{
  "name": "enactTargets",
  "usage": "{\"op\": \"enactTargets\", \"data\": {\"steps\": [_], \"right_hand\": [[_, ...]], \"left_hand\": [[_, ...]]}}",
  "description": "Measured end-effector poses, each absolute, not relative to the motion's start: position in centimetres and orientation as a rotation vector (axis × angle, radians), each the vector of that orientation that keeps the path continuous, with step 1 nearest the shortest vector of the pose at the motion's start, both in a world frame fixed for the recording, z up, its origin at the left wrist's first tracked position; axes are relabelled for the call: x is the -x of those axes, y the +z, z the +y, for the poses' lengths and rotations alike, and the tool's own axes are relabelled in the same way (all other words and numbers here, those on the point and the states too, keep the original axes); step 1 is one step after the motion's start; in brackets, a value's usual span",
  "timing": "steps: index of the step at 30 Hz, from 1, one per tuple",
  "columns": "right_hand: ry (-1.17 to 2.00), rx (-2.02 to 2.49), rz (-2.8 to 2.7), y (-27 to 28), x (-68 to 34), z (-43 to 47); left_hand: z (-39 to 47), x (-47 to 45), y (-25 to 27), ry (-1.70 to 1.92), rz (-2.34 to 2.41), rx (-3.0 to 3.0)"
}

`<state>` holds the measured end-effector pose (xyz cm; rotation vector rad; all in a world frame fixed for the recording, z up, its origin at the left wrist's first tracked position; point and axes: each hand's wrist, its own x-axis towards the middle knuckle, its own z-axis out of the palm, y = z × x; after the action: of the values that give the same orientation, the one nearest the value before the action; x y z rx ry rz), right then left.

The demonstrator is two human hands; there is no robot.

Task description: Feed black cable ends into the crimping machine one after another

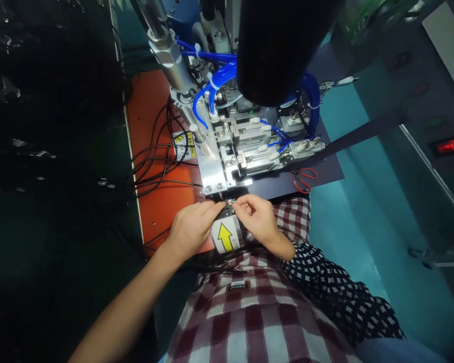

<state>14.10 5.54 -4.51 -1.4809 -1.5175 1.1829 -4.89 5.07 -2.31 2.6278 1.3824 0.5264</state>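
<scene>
At the front of a metal machine [238,146] with air cylinders, my two hands meet over a small dark fixture [227,209]. My left hand [192,227] has thumb and forefinger pressed together at the fixture's left side. From the right, my right hand [259,219] is closed in a pinch, its fingers curled. Between the fingertips show thin, light-coloured bits [230,201], too small to name. Just below the fixture is a white label [227,236] with a yellow arrow pointing at the machine.
Red-handled scissors [306,180] lie right of the machine on a dark plate [331,174]. Blue air tubes [223,75] arch overhead, near a large black cylinder [283,45]. Black cables [155,161] cross the orange base [144,106]. A red switch [450,146] glows at far right.
</scene>
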Motion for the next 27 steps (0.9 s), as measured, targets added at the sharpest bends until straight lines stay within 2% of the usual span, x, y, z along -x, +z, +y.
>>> {"op": "enactTargets", "data": {"steps": [3, 8, 13, 18, 24, 27], "right_hand": [[1.16, 1.438, -1.595, -4.3, -14.5, 6.3], [1.598, 1.327, -1.469, -4.9, -15.4, 7.9], [1.744, 1.295, -1.353, -5.5, -15.9, 8.6], [1.782, 1.295, -1.154, -5.7, -15.7, 8.0], [1.662, 1.312, -1.266, -5.7, -14.6, 7.7], [1.786, 1.254, -1.13, -6.0, -14.5, 7.6]], "left_hand": [[5.1, 4.8, -2.3, 0.532, 1.392, -2.654], [5.1, 4.9, -2.4, 0.554, 1.379, -2.674], [5.0, 4.9, -2.6, 0.534, 1.394, -2.66], [4.9, 5.0, -2.8, 0.517, 1.398, -2.682], [5.0, 4.9, -2.6, 0.52, 1.383, -2.678], [5.0, 4.9, -2.6, 0.531, 1.374, -2.691]]}}
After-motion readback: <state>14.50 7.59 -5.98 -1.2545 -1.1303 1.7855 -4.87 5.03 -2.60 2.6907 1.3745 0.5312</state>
